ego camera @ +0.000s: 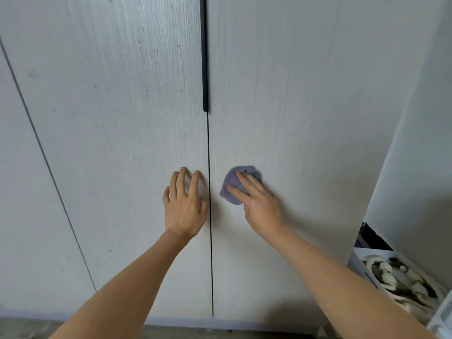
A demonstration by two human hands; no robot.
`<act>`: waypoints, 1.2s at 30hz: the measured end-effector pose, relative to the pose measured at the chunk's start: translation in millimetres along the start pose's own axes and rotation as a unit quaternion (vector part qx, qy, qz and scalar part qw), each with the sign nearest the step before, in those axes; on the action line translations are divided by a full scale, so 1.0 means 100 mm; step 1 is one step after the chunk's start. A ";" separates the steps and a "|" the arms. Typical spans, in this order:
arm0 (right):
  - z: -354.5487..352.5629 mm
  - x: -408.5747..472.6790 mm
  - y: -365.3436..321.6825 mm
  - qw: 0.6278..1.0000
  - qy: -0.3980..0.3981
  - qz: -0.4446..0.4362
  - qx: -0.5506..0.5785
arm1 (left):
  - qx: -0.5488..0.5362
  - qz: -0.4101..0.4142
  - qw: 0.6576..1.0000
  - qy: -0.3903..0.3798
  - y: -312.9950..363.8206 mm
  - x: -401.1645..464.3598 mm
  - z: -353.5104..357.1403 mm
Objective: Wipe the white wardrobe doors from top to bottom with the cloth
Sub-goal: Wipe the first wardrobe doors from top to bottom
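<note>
A bluish cloth (233, 185) is pressed flat-fingered by the right hand (260, 204) against the right wardrobe door (305, 118). The left door (122, 118) is touched by the spread fingers of the left hand (184, 209) beside its inner edge.

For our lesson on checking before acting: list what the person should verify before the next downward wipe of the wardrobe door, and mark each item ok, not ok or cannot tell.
1. Cloth lies flat against the right door under the right hand: ok.
2. Left hand braces the left door with spread fingers, clear of the cloth: ok.
3. Doors shut, the gap between them narrow and even: ok.
4. Door below the cloth free for the stroke down to the bottom edge: ok.
5. Box at lower right stands clear of the wiping path: ok.
6. Cloth damp or clean enough: cannot tell.
</note>
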State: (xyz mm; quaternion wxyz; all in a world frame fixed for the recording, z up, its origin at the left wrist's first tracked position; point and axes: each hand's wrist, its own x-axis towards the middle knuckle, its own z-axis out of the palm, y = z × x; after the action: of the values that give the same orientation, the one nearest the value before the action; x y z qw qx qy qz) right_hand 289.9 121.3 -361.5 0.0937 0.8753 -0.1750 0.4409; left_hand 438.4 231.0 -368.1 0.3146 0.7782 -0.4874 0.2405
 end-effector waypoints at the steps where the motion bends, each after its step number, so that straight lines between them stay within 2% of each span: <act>1: 0.06 -0.12 0.06 0.998 -0.036 -0.044 -0.040 | 0.008 0.002 1.000 -0.001 -0.04 -0.01 0.01; 4: 0.08 -0.27 0.15 0.982 -0.090 -0.122 -0.113 | 0.022 0.010 1.000 -0.003 -0.12 0.01 0.01; 7: -0.06 -0.02 0.19 0.980 -0.051 -0.140 -0.130 | 0.011 0.015 1.000 0.021 -0.12 0.13 -0.07; 10: -0.25 0.36 0.18 0.988 0.013 -0.090 -0.128 | -0.047 0.004 0.996 0.070 0.00 0.30 -0.26; 14: -0.50 0.96 0.14 0.980 0.149 -0.034 -0.129 | -0.068 0.111 0.979 0.158 0.24 0.72 -0.58; 17: -0.62 1.49 0.12 0.962 0.235 -0.049 -0.130 | -0.047 0.144 0.955 0.255 0.38 1.32 -0.83; 22: -0.90 2.43 0.20 0.919 0.361 -0.057 -0.149 | -0.034 0.125 0.916 0.380 0.54 2.33 -1.35; 28: -1.44 3.29 0.24 0.912 0.369 -0.060 -0.166 | -0.008 0.099 0.915 0.392 0.73 3.09 -2.10; 36: -2.96 5.14 0.26 0.926 0.339 -0.070 -0.152 | 0.020 0.091 0.928 0.360 1.17 4.48 -3.64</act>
State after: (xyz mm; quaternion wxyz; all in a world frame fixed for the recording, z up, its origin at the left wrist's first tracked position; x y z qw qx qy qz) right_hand 343.3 77.0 228.1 0.3097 0.6593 -0.1359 0.6715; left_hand 490.6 184.3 217.2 0.4303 0.5979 -0.4049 0.5418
